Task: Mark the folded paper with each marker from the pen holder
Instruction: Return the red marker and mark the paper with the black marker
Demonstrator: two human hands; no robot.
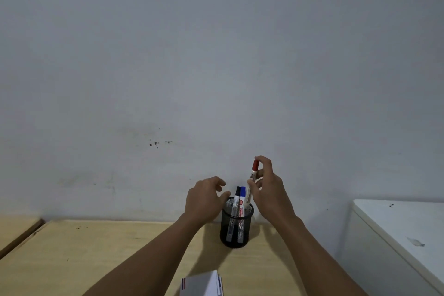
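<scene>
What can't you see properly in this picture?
- Folded paper: head view, its near part is cut off by the bottom edge, so any marks on it cannot be checked.
- Red marker: the right hand covers part of its barrel, and its tip is hidden at the pen holder.
- Labels on the black marker and blue marker: too small to read.
- Left hand: its palm faces away.

The pen holder (236, 226) was black wire mesh, matt and see-through. The markers (240, 202) inside it looked like smooth plastic with glossy printed labels. Beneath the pen holder, the tabletop (96, 252) was pale wood, matt and lightly scuffed. The wall (216, 67) behind was matt painted plaster, stained.
</scene>
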